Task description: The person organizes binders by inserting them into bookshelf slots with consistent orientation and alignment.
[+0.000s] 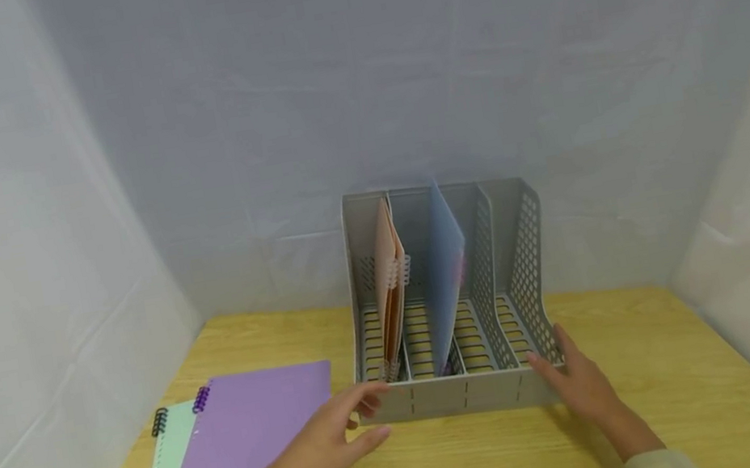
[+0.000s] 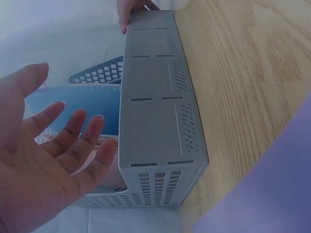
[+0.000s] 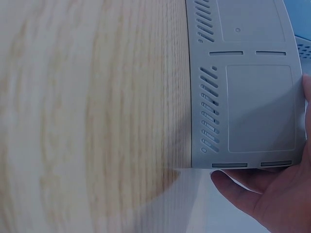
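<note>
Two colours filed: pink covers point(image 1: 384, 265), blue cover point(image 1: 445, 268), standing in gray rack point(image 1: 438, 399). Apparently remaining: purple notebook point(image 1: 265, 423), green notebook point(image 1: 169, 455), on table point(image 1: 669, 367). Left hand point(image 1: 327, 441): loosely spread, empty. Right hand point(image 1: 580, 383): gripping rack's corner.

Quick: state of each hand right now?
Left hand: open, holding nothing.
Right hand: gripping the gray four-compartment plastic file rack at its right corner.
</note>
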`<action>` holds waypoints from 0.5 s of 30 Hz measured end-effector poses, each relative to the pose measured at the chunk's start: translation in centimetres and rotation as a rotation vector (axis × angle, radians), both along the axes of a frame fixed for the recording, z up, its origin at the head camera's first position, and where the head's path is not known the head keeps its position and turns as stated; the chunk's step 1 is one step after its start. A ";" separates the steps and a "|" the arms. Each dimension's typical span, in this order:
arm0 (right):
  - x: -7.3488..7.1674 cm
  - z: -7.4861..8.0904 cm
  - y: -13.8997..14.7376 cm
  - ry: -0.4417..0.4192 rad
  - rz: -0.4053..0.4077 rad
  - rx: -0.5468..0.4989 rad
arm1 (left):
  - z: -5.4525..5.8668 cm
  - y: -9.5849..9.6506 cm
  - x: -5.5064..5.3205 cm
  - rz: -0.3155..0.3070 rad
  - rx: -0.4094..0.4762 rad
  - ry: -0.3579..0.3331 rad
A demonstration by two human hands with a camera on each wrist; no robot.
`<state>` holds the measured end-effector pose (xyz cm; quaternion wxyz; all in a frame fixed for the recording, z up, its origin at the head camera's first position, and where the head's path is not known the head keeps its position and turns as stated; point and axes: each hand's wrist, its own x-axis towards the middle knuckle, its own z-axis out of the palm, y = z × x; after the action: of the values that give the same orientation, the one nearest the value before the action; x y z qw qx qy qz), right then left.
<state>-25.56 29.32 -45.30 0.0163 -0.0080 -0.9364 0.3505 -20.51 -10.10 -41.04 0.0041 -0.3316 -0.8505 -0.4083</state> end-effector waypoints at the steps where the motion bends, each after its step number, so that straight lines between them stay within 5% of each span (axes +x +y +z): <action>1: 0.0 0.0 0.0 0.001 -0.001 0.002 | -0.1 -0.1 -0.1 0.006 -0.006 -0.004; 15: 0.0 0.1 -0.1 0.012 0.002 0.001 | -0.6 -2.0 -0.7 0.057 -0.072 -0.052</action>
<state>-25.52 29.24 -45.21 0.0216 -0.0049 -0.9365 0.3500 -21.19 -12.10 -41.67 -0.0183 -0.2966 -0.8735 -0.3855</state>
